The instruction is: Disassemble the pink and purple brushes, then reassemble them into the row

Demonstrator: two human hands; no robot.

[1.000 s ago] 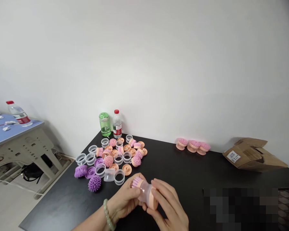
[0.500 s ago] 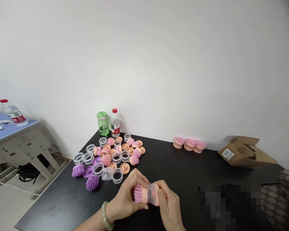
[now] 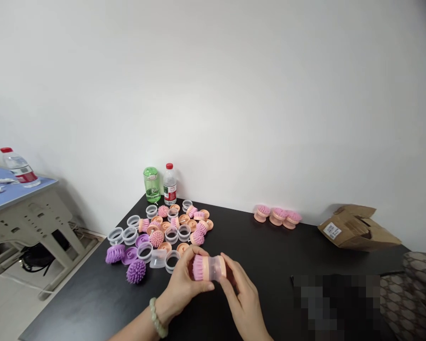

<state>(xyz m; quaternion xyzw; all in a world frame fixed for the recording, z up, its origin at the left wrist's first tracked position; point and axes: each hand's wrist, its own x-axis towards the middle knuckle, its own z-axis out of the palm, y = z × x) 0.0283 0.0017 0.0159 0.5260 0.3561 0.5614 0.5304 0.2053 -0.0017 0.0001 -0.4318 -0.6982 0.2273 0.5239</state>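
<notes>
Above the black table, a round scrubbing brush with pink bristles, a clear ring and a peach cap lies sideways between my hands. My left hand is closed around its bristle end, thumb below and fingers over the top. The fingers of my right hand grip the peach cap at the other end. Left of my hands lie loose brush parts: clear rings, peach caps, pink brush heads and purple brush heads.
Three assembled pink brushes stand by the wall. A torn brown cardboard box sits at the right. A green container and a water bottle stand at the back left. A blue-topped table with another bottle is further left.
The brush has moved slightly up and left and now lies more level. Both hands still hold it, and the fingers of my right hand are straighter along the cap.
</notes>
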